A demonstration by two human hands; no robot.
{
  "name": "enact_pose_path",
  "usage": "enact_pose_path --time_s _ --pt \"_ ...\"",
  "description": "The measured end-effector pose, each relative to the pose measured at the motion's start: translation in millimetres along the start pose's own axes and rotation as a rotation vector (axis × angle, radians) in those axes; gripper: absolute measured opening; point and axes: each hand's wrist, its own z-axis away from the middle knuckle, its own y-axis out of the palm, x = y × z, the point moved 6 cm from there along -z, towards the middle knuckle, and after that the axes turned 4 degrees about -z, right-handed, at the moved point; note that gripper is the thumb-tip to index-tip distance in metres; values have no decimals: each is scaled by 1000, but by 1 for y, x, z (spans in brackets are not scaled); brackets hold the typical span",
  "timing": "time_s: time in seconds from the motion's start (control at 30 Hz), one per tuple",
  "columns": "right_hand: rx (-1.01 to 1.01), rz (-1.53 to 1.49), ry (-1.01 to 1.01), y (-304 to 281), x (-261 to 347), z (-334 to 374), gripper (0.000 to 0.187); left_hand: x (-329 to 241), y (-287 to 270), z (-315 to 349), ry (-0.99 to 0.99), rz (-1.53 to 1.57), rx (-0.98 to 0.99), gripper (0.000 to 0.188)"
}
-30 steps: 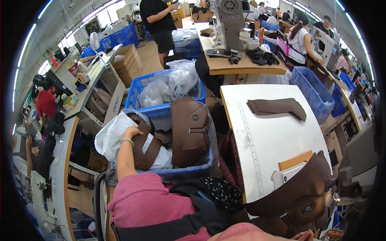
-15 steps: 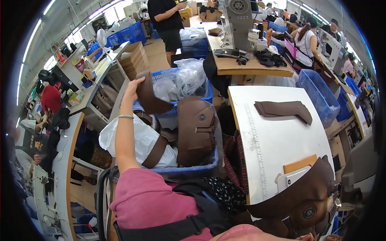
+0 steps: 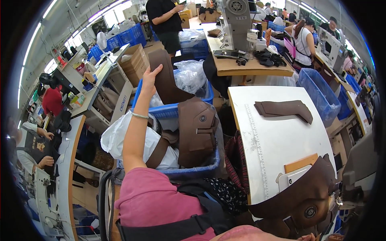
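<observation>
My left hand is stretched out ahead and grips the edge of a curved dark brown leather piece, held up above the blue crates. Below it, a brown leather panel with a round badge and a strap slot lies on the near blue crate. Of my right hand only a little shows at the bottom edge, beside a large brown leather panel with a round badge; its grip cannot be made out. A brown leather cut-out lies flat on the white table.
The white table with a ruler scale stands to my right, and a sewing machine borders it. White plastic sheeting hangs over the near crate. Behind it stands a blue basket with clear bags. Co-workers sit and stand around.
My left hand has moved up and to the right with the brown leather piece, which now stands more upright. The panels on the crate and table look unmoved.
</observation>
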Motion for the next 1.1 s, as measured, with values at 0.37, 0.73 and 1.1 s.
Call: enact_pose_path --time_s 0.37,0.73,1.1 --pt "433 -691 -681 1 -19 -11 20 3 2 -4 18 -17 19 39" --pt "102 1 -54 11 11 1 23 66 -12 -66 -122 203 -134 29" --pt "-9 -56 30 -9 -1 1 16 118 53 -128 -327 476 13 24"
